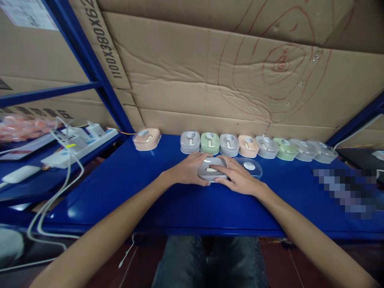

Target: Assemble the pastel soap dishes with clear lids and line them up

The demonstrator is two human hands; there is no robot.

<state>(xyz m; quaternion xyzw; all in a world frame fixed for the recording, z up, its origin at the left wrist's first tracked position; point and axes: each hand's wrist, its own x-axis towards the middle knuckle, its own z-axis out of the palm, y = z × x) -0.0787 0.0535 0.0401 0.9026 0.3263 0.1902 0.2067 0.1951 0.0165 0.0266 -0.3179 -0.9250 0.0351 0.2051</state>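
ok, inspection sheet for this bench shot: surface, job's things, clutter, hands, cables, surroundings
Surface: blue table, glossy.
Job's things: grey box between both hands; clear lid lying flat beside it.
Clutter: row of boxes in grey, green and peach along the back; lone peach box apart at left.
Hands: left hand and right hand both grip the grey box.
Cables: white cables hanging at left from a power strip.
Surroundings: cardboard wall, blue rack post.

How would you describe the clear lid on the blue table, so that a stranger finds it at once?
Start at the blue table and the row of small pastel boxes along the cardboard wall. In front of that row, both hands hold a grey box. The clear lid lies flat beside the right hand; unlike its neighbours it is transparent, with a round white sticker.
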